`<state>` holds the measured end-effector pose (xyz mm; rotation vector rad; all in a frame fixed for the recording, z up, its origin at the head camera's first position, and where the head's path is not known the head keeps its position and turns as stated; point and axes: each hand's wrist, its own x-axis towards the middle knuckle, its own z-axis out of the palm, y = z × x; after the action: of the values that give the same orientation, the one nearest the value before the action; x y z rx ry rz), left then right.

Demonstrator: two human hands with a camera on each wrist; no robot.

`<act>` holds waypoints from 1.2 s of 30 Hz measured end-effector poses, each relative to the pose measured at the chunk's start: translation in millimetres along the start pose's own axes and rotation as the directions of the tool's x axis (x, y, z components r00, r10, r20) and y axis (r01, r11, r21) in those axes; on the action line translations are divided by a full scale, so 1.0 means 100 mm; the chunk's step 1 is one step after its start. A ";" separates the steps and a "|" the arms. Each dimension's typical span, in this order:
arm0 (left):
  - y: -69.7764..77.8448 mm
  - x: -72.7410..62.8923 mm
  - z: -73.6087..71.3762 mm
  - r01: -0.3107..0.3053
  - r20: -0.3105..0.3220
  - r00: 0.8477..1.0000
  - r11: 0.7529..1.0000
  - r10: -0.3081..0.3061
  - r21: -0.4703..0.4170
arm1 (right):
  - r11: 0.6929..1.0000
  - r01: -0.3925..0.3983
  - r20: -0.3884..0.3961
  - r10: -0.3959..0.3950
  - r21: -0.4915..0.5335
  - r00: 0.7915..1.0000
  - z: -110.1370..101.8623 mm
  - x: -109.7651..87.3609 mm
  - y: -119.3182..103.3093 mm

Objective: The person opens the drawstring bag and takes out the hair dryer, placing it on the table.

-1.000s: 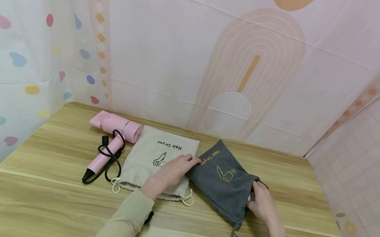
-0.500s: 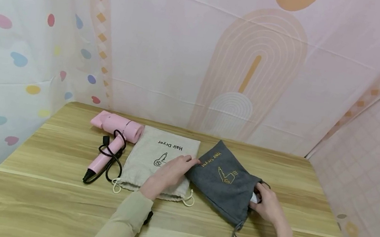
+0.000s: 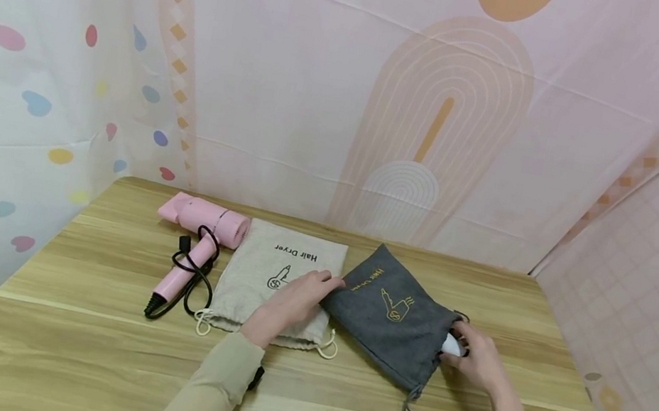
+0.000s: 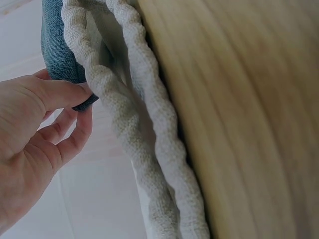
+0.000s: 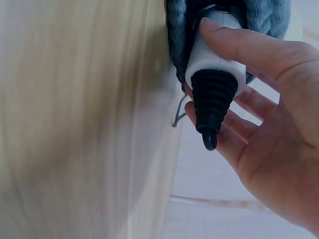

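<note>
A dark grey drawstring pouch point(image 3: 411, 341) lettered "Hair Dryer" lies slanted on the table, its mouth toward the right. My left hand point(image 3: 293, 300) pinches its near left corner between thumb and fingers, as the left wrist view shows. At the mouth, my right hand point(image 3: 481, 359) grips the white handle of a hair dryer point(image 5: 205, 59), thumb on one side and fingers round the other. A ribbed black cord sleeve point(image 5: 214, 94) ends the handle. The rest of the dryer is hidden inside the pouch.
A beige drawstring pouch point(image 3: 251, 268), also lettered "Hair Dryer", lies flat under my left forearm and hand. Left of it rests a pink hair dryer point(image 3: 198, 215) with its black cord point(image 3: 206, 287) looped about the handle. Patterned curtains border the wooden table point(image 3: 88, 340).
My right hand has moved to the right, and more of the white handle shows outside the grey pouch. The left hand stays at the pouch's corner.
</note>
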<state>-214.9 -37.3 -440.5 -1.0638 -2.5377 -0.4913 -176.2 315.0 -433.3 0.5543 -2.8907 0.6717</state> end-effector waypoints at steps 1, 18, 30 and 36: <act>0.00 0.00 0.00 -0.002 0.000 1.000 1.000 0.002 0.001 | 1.000 -0.010 0.002 0.010 0.003 1.000 -0.01 -0.01 0.00; 0.07 0.01 0.02 0.060 0.053 0.997 0.998 -0.061 0.022 | 0.997 -0.055 -0.009 0.054 -0.060 0.998 0.03 -0.01 -0.07; 0.07 0.02 0.02 0.048 0.052 0.997 0.999 -0.048 0.004 | 0.997 -0.007 -0.062 0.003 -0.075 0.998 0.05 0.01 -0.05; 0.05 0.02 0.03 0.027 0.033 0.999 1.000 -0.026 -0.009 | 0.998 -0.005 -0.054 0.002 -0.058 0.999 0.04 0.02 -0.02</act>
<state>-212.4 -31.6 -441.2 -1.0510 -2.5835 -0.4975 -177.8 310.9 -435.4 0.5162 -2.8514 0.5915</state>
